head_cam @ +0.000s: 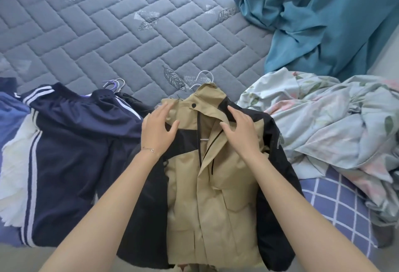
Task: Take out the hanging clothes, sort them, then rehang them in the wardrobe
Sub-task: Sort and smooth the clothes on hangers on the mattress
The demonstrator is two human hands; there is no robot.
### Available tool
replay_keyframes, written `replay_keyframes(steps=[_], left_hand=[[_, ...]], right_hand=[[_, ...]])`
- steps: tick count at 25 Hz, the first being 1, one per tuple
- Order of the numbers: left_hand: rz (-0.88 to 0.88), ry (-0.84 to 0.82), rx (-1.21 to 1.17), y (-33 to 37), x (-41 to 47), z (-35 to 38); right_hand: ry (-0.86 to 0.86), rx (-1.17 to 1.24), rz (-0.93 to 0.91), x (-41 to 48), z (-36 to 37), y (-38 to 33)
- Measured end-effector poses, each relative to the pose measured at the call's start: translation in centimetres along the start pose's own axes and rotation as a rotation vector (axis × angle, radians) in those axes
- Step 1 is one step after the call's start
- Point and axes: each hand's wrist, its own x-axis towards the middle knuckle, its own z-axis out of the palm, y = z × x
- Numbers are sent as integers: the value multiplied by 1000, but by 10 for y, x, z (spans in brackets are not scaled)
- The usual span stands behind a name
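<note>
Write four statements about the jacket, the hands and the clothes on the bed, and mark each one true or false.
1. The jacket is on a hanger. True.
2. The left hand and right hand are both at the jacket's collar. True.
3. The left hand grips the hanger's hook. False: its fingers lie open on the jacket, below the hook.
4. The navy striped clothes lie right of the jacket. False: they lie to its left; floral bedding lies to its right.
</note>
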Motion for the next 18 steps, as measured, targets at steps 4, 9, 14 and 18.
replay_keyframes(steps=[4,9,14,18], left_hand=[[-35,11,31,42,-58,-52],[-116,88,43,97,-148,-127],[-237,189,33,136,-241,-184],[-302,278,68,146,-303,-222]], right_hand=[[28,-3,-130,-56,-46,-43],[17,5,-270,-144,-106,-95],[-67,67,-353,-226,-141,-137],[-159,114,-438,-274,-145,-175]])
